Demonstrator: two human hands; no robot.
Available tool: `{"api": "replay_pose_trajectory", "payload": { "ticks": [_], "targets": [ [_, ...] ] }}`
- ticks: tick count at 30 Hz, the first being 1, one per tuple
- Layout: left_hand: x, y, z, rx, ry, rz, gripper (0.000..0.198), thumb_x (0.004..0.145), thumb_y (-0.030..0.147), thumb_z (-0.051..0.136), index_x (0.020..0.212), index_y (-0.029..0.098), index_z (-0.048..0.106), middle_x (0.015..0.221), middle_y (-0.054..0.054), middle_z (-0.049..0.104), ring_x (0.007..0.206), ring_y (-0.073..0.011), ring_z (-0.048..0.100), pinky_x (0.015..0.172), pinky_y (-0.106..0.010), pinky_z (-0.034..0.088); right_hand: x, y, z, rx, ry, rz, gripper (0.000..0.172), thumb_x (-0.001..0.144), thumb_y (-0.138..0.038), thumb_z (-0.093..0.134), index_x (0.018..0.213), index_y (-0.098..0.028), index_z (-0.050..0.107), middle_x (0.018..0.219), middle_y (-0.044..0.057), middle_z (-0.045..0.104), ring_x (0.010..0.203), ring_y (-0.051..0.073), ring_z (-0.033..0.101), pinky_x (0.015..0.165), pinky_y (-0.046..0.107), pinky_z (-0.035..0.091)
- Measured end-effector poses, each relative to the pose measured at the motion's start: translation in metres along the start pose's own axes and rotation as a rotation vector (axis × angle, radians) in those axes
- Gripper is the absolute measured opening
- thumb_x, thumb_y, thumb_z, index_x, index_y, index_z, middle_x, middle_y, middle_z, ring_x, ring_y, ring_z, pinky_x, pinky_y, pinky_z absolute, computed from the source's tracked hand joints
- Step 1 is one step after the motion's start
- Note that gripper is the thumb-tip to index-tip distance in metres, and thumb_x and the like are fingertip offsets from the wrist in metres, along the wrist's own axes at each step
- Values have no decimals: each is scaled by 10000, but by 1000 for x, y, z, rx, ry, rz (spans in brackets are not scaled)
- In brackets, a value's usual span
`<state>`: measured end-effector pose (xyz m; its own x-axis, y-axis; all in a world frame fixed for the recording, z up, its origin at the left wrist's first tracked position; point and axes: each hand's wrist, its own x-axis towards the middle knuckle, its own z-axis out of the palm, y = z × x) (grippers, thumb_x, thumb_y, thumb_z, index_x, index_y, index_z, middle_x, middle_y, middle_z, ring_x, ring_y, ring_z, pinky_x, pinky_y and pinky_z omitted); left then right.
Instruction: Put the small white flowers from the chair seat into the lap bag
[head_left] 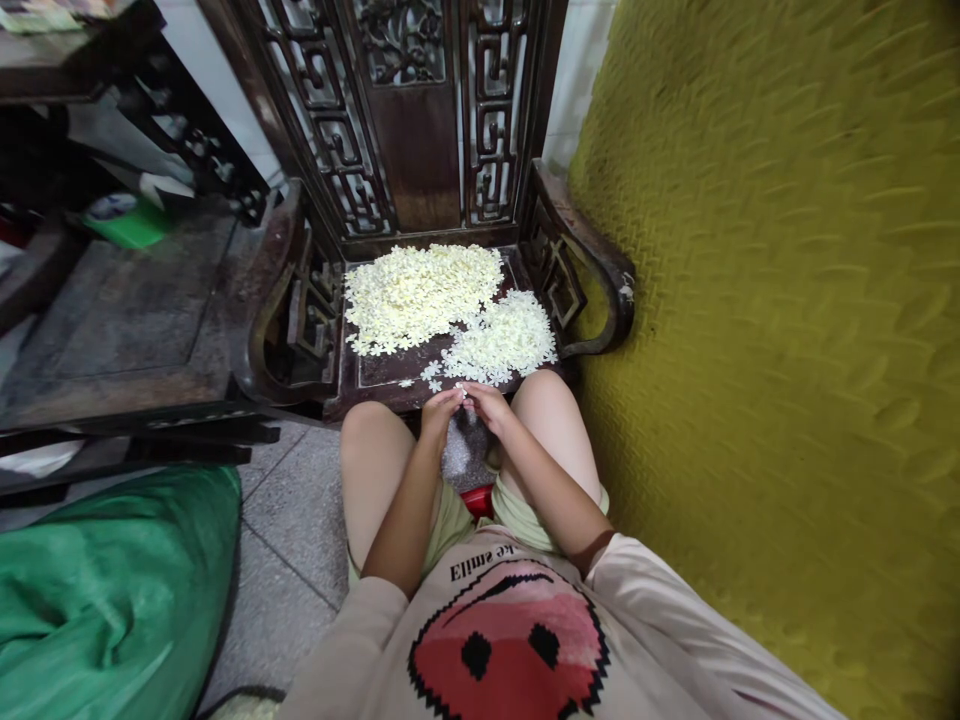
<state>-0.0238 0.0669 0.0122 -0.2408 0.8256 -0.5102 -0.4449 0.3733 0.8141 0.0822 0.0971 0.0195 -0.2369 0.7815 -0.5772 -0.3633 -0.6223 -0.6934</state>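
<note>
My left hand point(441, 413) and my right hand point(489, 406) meet just in front of the dark carved wooden chair seat point(390, 368), fingers pinched together on a small white flower-shaped piece point(463, 393). Two heaps of such pieces lie on the seat: a yellowish pile point(420, 292) at the back left and a whiter pile point(501, 342) at the front right, right beyond my fingers. A few loose pieces point(432, 373) sit near the seat's front edge. My bare knees flank my hands.
The chair has a carved back point(409, 110) and curved armrests point(592, 270). A yellow-green textured wall point(787, 330) rises on the right. A dark wooden table point(127, 310) stands to the left, and a green bag point(112, 600) lies on the tiled floor point(292, 540).
</note>
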Motion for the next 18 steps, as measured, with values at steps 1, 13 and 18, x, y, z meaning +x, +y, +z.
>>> {"api": "replay_pose_trajectory", "payload": {
  "ticks": [1, 13, 18],
  "targets": [
    [-1, 0, 0, -4, -10, 2, 380, 423, 309, 796, 732, 120, 679, 713, -57, 664, 652, -121, 588, 721, -288, 435, 0, 0, 0, 4, -9, -3, 53, 705, -164, 659, 752, -141, 650, 610, -5, 649, 498, 54, 542, 592, 186, 461],
    [6, -7, -2, 280, 116, 203, 237, 602, 325, 663, 739, 133, 653, 694, -44, 651, 660, -145, 581, 702, -288, 441, 1, 1, 1, 20, -6, -26, 122, 680, -236, 692, 709, -132, 637, 600, -2, 639, 491, 61, 558, 580, 189, 473],
    [1, -7, -2, 543, 158, 419, 82, 702, 241, 531, 691, 173, 575, 682, -19, 602, 630, -138, 543, 671, -268, 421, 0, 5, 2, -39, -71, -37, 148, 614, -192, 737, 712, -126, 648, 649, 21, 668, 577, 80, 604, 656, 204, 492]
  ]
}}
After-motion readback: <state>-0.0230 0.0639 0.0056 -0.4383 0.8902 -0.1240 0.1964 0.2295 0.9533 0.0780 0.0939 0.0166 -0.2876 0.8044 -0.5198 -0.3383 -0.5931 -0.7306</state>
